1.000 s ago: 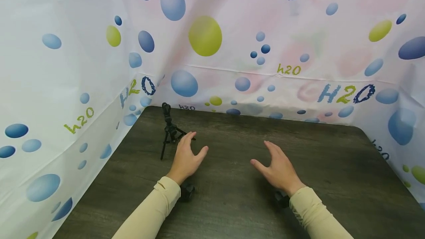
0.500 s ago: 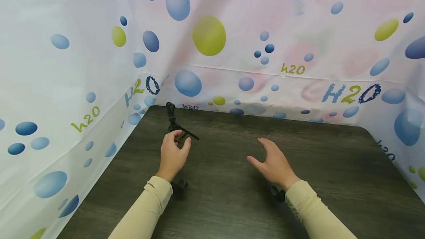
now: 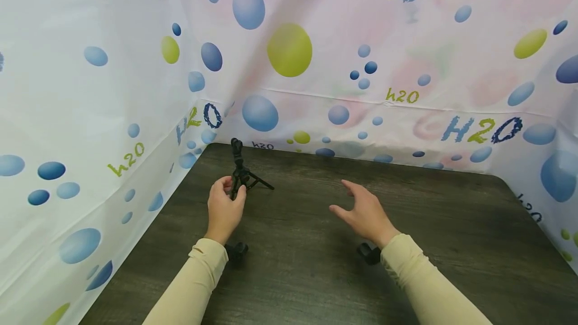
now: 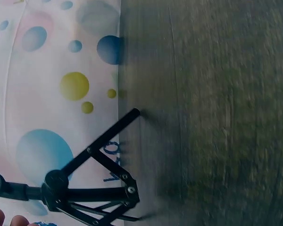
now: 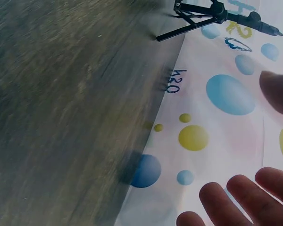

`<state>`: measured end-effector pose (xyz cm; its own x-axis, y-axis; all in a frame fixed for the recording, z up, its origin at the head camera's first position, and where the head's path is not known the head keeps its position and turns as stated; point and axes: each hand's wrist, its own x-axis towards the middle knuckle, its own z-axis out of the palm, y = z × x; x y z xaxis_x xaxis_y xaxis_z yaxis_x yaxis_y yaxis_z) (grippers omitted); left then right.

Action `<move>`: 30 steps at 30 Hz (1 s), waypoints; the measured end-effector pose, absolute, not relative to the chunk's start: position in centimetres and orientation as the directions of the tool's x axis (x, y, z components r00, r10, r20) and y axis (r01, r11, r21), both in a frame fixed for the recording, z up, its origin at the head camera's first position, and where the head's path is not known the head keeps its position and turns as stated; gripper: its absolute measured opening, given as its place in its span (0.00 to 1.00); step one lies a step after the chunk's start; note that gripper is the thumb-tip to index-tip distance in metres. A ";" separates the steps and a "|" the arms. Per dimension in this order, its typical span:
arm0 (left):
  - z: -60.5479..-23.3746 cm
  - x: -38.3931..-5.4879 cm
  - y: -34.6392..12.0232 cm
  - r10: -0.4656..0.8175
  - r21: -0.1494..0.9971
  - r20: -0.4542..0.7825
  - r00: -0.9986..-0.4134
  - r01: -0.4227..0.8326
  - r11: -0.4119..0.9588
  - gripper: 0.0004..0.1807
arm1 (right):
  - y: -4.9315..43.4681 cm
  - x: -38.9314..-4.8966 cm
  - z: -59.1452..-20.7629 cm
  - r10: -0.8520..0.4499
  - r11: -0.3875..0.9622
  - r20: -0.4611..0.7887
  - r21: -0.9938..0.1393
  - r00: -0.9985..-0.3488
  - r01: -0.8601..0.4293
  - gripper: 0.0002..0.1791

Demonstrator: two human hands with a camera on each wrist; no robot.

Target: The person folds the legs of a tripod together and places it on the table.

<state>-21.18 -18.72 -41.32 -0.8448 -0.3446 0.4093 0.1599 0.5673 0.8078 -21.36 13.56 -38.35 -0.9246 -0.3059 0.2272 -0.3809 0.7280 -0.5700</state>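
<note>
A small black tripod (image 3: pixel 243 174) stands upright with its legs spread at the back left of the table. My left hand (image 3: pixel 223 214) is right in front of it, thumb and fingers curved apart on either side of a leg. In the left wrist view, fingertips (image 4: pixel 19 220) show at the lower left corner, apart from the tripod's centre hub (image 4: pixel 55 183); contact is not visible. My right hand (image 3: pixel 368 214) hovers over the middle of the table, thumb and fingers spread, holding nothing. The right wrist view shows its loosely extended fingers (image 5: pixel 236 202) and the tripod (image 5: pixel 219 12) farther off.
The dark wood-grain table (image 3: pixel 298 265) has rounded back corners. A white sheet (image 3: pixel 325 24) printed with blue and green dots and "H2O" lettering encloses it at the back and sides. Black wrist cameras (image 3: pixel 370 253) sit under both wrists.
My left hand has moved left to the tripod, its fingers curving in around it. The right hand has shifted slightly left and up. The tripod stays in place while the head view turns slightly left.
</note>
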 end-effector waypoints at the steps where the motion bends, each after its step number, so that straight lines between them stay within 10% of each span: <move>1: -41.4 -21.2 -18.8 -0.346 0.807 0.404 -0.847 0.153 0.570 0.23 | 13.4 -21.4 -38.2 -0.310 0.727 0.237 -0.565 -0.921 -0.390 0.40; 30: -43.5 -22.7 -20.9 -0.326 0.772 0.166 -0.931 -0.083 0.631 0.19 | 8.5 -23.3 -36.4 -0.415 0.661 0.216 -0.595 -0.884 -0.456 0.35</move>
<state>-22.65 -20.91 -43.53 -0.9309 -0.3256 0.1658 -0.0831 0.6305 0.7717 -23.30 8.53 -36.36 -0.8838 -0.4152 0.2157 -0.4561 0.6614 -0.5953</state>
